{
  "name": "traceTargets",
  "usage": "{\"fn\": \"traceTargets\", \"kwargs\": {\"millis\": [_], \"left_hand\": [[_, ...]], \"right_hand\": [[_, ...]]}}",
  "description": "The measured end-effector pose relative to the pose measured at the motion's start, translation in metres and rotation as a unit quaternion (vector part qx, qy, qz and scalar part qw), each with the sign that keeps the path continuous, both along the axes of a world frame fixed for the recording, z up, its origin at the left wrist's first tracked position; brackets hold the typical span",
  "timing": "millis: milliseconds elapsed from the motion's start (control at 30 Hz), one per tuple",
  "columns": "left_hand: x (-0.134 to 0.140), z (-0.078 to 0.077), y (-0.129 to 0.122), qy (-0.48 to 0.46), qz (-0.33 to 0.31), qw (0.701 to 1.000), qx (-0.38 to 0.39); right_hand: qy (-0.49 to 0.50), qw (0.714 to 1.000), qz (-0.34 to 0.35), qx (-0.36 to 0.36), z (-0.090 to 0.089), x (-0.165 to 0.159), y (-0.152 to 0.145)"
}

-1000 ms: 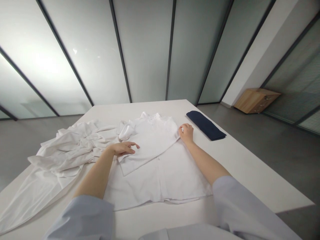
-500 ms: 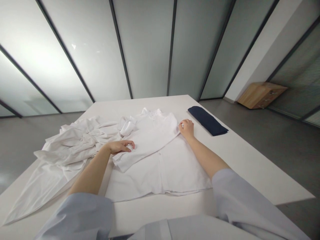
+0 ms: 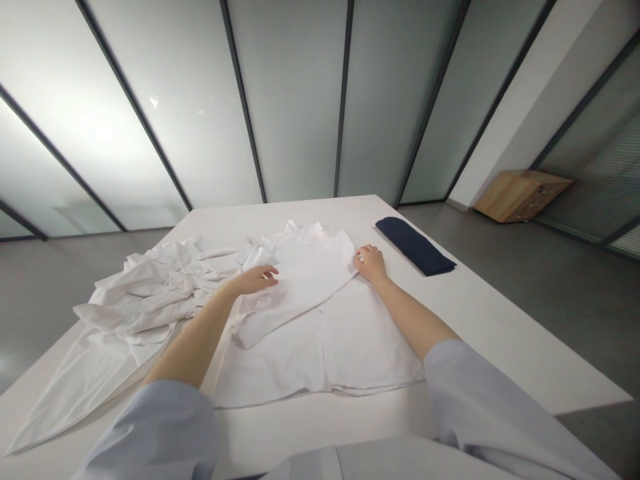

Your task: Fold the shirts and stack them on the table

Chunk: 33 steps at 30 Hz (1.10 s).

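A white button-up shirt (image 3: 345, 333) lies flat on the table, collar at the far end. One of its sleeves is laid across the front, its cuff towards the lower left. My left hand (image 3: 256, 279) is over the shirt's left side, fingers stretched out with thumb and fingers apart, holding nothing. At the shirt's right edge, near the shoulder fold, my right hand (image 3: 371, 263) has its fingers curled and pinched on the fabric. Part of the edge is hidden under those fingers.
Crumpled white cloth (image 3: 155, 287) is heaped on the left of the white table (image 3: 500, 333). A folded dark navy cloth (image 3: 415, 245) lies near the right edge. Beyond stand frosted glass panels (image 3: 295, 100) and a wooden cabinet (image 3: 520, 195) on the floor.
My left hand has moved up and slightly right, away from the sleeve's cuff end, which lies on the shirt. My right hand stays at the shirt's right edge, fingers a little lower over it.
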<state>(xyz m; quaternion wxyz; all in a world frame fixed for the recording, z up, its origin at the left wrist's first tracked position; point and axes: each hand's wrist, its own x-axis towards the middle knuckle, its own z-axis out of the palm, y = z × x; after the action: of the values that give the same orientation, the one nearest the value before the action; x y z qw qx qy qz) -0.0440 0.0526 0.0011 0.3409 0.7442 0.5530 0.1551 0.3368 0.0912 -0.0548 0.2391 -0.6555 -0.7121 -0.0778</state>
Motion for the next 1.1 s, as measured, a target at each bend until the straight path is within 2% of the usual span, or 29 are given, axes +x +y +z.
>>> {"fn": "traceTargets", "kwargs": {"millis": [100, 233, 367, 533, 633, 867, 1100], "left_hand": [[0.029, -0.008, 0.012, 0.105, -0.044, 0.992, 0.045], [0.076, -0.019, 0.018, 0.236, -0.095, 0.964, 0.079], [0.106, -0.03, 0.019, 0.305, -0.038, 0.949, 0.07], [0.107, -0.047, 0.015, 0.308, 0.0, 0.942, 0.134], [0.103, -0.052, 0.013, 0.306, 0.009, 0.939, 0.156], [0.105, -0.053, 0.007, 0.312, 0.02, 0.938, 0.147], [0.11, -0.054, 0.001, 0.319, 0.035, 0.937, 0.136]], "right_hand": [[-0.02, 0.999, 0.004, -0.029, 0.003, -0.002, -0.002], [-0.049, 0.996, 0.005, -0.078, 0.006, -0.004, -0.004], [-0.071, 0.993, -0.007, -0.097, 0.009, -0.007, -0.005], [-0.082, 0.991, -0.028, -0.103, 0.006, -0.007, -0.005], [-0.087, 0.988, -0.015, -0.123, 0.002, -0.006, -0.002], [-0.088, 0.971, 0.016, -0.222, 0.0, -0.004, 0.006], [-0.095, 0.964, 0.024, -0.247, 0.006, -0.003, 0.012]]}}
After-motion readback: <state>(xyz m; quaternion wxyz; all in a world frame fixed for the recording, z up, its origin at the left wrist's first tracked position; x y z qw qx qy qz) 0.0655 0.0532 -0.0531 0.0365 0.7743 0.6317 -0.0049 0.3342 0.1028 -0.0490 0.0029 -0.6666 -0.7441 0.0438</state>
